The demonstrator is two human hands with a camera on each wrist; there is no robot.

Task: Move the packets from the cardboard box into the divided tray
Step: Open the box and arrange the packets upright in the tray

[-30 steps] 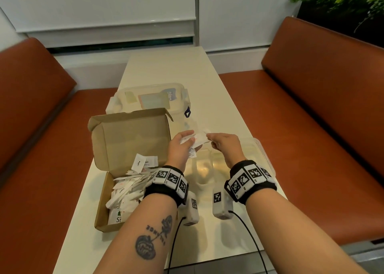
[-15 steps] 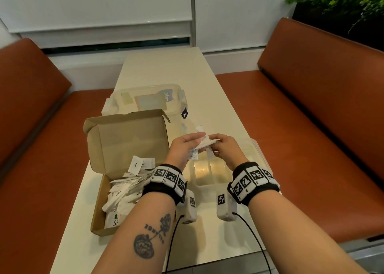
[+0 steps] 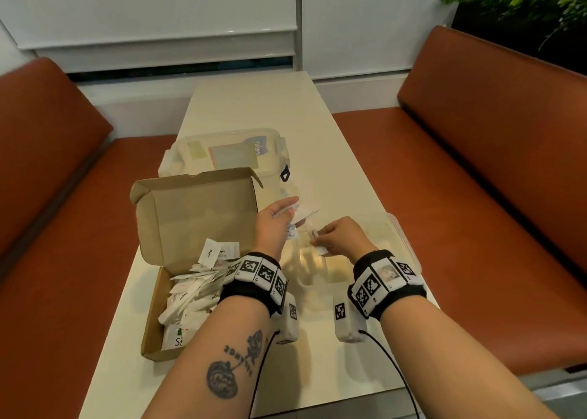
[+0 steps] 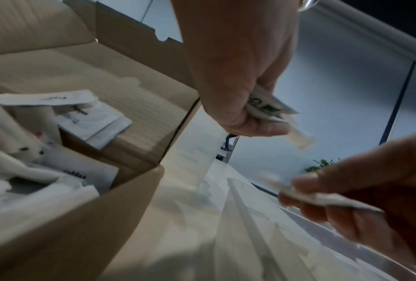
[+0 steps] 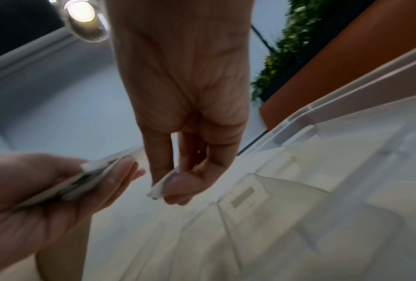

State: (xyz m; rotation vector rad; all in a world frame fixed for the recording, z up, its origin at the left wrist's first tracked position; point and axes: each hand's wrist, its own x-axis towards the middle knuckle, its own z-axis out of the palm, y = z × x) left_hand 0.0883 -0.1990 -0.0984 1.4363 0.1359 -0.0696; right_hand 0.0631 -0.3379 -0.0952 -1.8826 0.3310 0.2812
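L hand point(image 3: 275, 225) gripping packet bunch point(image 3: 300, 217) — R hand point(image 3: 338, 239) pinching one packet point(image 5: 162, 185), over tray point(image 3: 403, 244).

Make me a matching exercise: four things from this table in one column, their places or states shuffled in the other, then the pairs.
1. cardboard box
2. left hand
3. right hand
4. lidded plastic container

a. pinches one packet over the divided tray
b. behind the box, closed
c. open, full of packets
d. holds a small bunch of packets

Pairs: 1-c, 2-d, 3-a, 4-b
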